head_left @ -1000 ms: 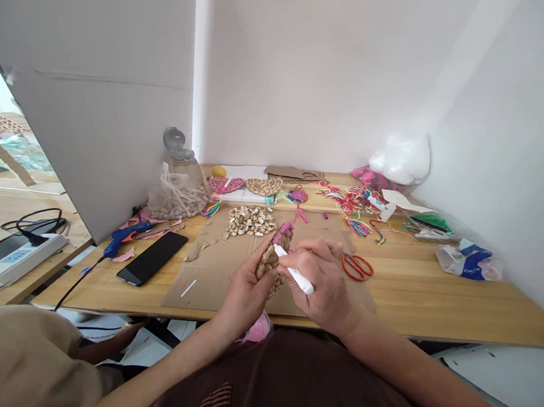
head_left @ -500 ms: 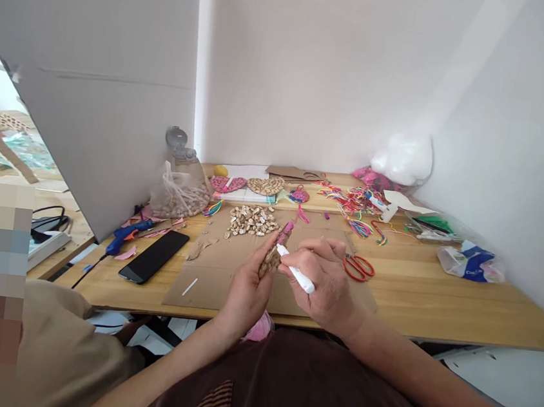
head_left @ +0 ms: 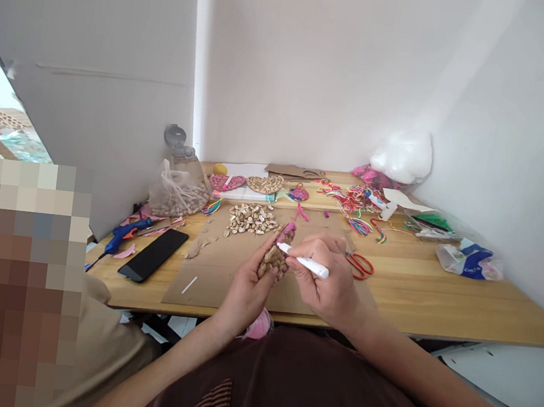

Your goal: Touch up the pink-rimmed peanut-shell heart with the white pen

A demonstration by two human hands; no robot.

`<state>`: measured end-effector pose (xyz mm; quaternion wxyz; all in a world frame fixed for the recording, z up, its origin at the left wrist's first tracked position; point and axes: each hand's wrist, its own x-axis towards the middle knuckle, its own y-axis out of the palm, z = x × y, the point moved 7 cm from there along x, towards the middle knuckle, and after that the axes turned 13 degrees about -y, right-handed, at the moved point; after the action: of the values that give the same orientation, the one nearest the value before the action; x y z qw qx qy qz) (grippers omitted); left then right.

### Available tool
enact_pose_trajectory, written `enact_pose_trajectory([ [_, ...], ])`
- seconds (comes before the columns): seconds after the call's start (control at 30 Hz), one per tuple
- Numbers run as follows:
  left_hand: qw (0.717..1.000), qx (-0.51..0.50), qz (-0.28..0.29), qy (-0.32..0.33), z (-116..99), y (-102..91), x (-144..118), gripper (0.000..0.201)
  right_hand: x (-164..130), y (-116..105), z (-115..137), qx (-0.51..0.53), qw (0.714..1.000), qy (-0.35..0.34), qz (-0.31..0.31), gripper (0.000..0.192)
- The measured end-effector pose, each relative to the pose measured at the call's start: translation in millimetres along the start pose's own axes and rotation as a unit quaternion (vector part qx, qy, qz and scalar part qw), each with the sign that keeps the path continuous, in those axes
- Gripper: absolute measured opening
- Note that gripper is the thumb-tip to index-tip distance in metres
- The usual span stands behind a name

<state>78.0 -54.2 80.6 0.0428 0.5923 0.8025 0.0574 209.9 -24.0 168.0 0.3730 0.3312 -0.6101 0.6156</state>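
Note:
My left hand [head_left: 251, 285] grips a small craft piece covered in peanut shells [head_left: 273, 263], held up over the cardboard sheet [head_left: 225, 276]. Its far end is coloured pink, while the nearer shells are plain tan. In my right hand [head_left: 329, 281] is a white marker pen [head_left: 310, 266], pinched between thumb and fingers, its tip against the shells near the edge of the pink. A pile of loose peanut shells [head_left: 251, 219] lies on the cardboard behind my left hand. Red-handled scissors [head_left: 360, 266] rest just right of my right hand, partly hidden by it.
Left are a black phone [head_left: 154, 256], a blue glue gun [head_left: 125, 235] and a bag of peanuts [head_left: 180, 194]. Shell-covered hearts [head_left: 264, 184] and colourful cords [head_left: 350, 199] lie at the back, a tissue pack [head_left: 471, 260] at right. Another person [head_left: 106, 341] sits close on my left.
The craft piece has turned so more of its shell face shows. My right hand has shifted slightly right, the pen lying flatter. The person at left has leaned further into view.

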Motion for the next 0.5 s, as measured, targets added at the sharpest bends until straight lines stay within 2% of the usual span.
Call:
enact_pose_trajectory([
  [0.13,0.998,-0.043,0.02,-0.04,9,2.1,1,0.064,-2,3,-11,0.037,0.999,0.032,-0.005,0.004],
  [0.23,0.995,-0.071,0.027,-0.058,14,2.6,1,0.063,-1,-3,-17,0.019,0.999,0.039,-0.029,0.003],
  [0.5,0.997,-0.059,0.015,-0.052,16,-1.5,2,0.063,1,-5,-17,0.004,0.999,0.046,-0.016,0.005],
])
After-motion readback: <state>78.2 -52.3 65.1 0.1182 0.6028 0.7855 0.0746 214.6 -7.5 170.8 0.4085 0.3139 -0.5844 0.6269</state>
